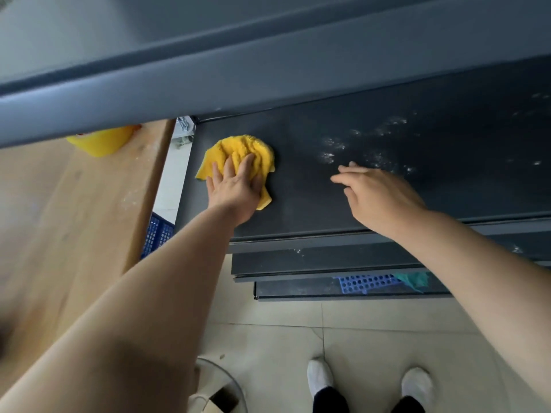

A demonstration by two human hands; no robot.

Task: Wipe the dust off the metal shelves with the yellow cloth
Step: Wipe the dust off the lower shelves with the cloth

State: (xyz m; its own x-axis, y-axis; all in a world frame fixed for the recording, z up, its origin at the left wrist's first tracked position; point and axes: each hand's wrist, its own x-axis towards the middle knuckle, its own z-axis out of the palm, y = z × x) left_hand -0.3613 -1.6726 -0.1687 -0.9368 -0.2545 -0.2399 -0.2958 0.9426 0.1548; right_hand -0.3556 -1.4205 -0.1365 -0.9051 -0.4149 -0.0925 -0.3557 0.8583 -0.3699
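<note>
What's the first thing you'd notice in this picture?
The bright yellow cloth jumps out: it lies bunched near the left end of the dark metal shelf, with the left hand pressing down on it. Next come the white dust specks scattered further right on the shelf, just beyond the right hand, which is open and holds nothing.

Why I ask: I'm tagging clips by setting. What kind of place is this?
Probably a storeroom or workshop: tiered, dusty metal shelves, a blue plastic crate low beside them, a tiled floor, and a wooden worktop alongside.
</note>
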